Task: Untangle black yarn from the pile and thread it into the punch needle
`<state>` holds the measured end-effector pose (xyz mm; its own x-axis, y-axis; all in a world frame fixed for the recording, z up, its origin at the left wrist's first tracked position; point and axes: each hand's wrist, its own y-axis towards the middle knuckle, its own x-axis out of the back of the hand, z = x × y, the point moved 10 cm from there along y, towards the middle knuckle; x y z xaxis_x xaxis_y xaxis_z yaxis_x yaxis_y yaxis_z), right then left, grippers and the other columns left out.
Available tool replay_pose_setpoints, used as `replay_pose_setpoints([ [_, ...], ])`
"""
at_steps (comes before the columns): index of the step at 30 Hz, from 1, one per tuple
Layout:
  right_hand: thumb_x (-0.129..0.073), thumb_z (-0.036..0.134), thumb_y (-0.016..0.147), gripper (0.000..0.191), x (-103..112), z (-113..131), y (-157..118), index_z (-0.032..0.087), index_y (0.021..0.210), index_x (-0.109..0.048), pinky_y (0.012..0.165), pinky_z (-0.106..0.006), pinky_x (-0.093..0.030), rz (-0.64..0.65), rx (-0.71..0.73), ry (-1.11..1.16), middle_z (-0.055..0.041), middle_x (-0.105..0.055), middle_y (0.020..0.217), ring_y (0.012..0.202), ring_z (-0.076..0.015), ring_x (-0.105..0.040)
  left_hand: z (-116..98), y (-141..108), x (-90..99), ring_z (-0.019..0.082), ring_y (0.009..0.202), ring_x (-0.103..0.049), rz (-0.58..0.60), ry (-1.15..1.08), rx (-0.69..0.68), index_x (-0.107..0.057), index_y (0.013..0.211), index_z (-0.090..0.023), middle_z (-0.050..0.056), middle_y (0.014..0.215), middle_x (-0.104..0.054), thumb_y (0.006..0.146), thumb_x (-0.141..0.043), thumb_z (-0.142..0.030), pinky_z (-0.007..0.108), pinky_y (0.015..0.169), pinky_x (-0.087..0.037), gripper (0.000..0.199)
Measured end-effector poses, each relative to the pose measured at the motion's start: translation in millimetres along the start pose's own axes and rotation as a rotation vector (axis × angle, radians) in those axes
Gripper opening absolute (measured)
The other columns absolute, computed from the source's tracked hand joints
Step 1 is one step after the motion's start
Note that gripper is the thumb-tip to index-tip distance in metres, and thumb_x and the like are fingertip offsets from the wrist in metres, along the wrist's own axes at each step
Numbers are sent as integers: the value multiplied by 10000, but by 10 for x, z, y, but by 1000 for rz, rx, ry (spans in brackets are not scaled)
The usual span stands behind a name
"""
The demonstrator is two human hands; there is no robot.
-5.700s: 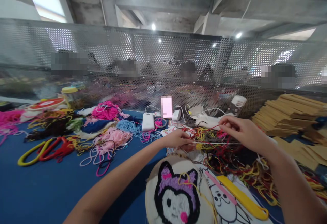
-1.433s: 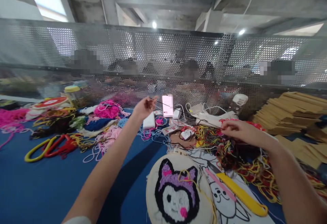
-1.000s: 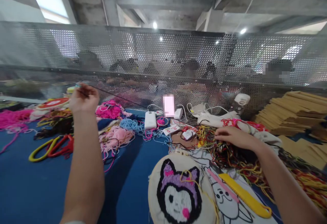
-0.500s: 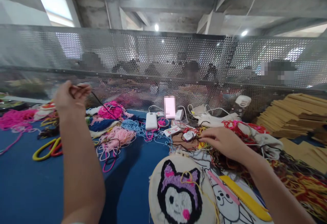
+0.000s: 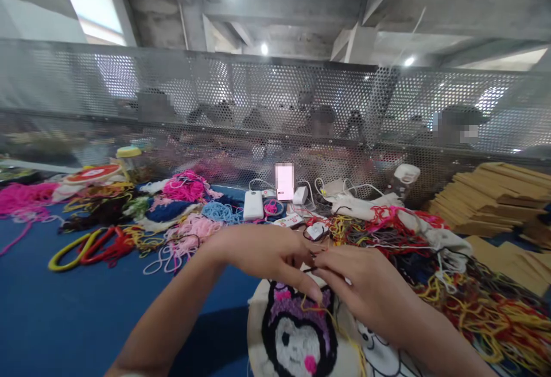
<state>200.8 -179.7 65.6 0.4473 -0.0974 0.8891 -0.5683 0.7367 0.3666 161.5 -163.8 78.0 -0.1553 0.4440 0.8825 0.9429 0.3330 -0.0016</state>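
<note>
My left hand [image 5: 269, 253] and my right hand [image 5: 365, 285] meet above the top of a round embroidery hoop [image 5: 257, 331]. Both have their fingertips pinched on a thin strand of black yarn [image 5: 310, 269], a bit of which shows between them. The hoop's cloth carries a tufted cartoon head [image 5: 297, 337] in black, purple, white and pink; my hands cover part of its upper edge. A loose yellow yarn [image 5: 340, 326] trails across it. Partly hidden under my right forearm lies a sheet with a line-drawn cartoon figure [image 5: 381, 354].
Yellow-handled scissors [image 5: 64, 259] and piles of pink yarn [image 5: 187, 185] and blue yarn [image 5: 221, 212] lie left. A white power bank [image 5: 253, 205] and a lit phone [image 5: 284, 183] stand behind. Tangled yarn [image 5: 495, 314] and cardboard pieces [image 5: 495, 193] fill the right. A perforated metal screen [image 5: 241, 90] closes the back.
My left hand has come down and right from its raised place at the left, where it held the black yarn stretched out. It now meets my right hand over the hoop.
</note>
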Motion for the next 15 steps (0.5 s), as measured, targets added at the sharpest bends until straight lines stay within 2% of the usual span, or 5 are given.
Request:
replay_pose_setpoints([
  [3,-413,201,869,243,28,-37,-3,184,784,-640,637,-253,-415,-19,-40,-15,-33,-666,770,709,-147,-602,-43,73,-203,104,519,-481,77,75,-17,-623,670,-159,12,595,-590,829,-521,-427,228,500,-363,329],
  [6,-403,205,866,261,60,-72,-2,189,810,-657,621,-251,-418,-24,-85,-44,-37,-673,754,694,-150,-611,42,117,-239,102,507,-436,57,148,30,-595,606,-164,7,561,-558,885,-438,-335,236,531,-352,363],
  [9,-404,222,868,264,74,-136,-4,204,892,-666,603,-253,-417,-4,-126,-83,-34,-681,747,675,-155,-620,131,114,-190,112,593,-473,32,112,65,-628,764,-185,6,687,-608,916,-350,-269,235,595,-368,328],
  [11,-426,251,864,252,47,-222,-1,214,950,-659,582,-259,-408,34,-162,-116,-35,-687,757,670,-167,-625,224,70,-128,118,611,-479,26,93,116,-622,838,-204,1,733,-612,914,-336,-266,237,582,-363,303],
  [15,-498,283,834,188,-69,-447,20,219,941,-638,590,-274,-391,123,-226,-135,-42,-696,836,739,-201,-632,451,-118,67,123,532,-477,-27,69,251,-602,711,-184,3,603,-554,911,-316,-341,250,507,-339,383],
])
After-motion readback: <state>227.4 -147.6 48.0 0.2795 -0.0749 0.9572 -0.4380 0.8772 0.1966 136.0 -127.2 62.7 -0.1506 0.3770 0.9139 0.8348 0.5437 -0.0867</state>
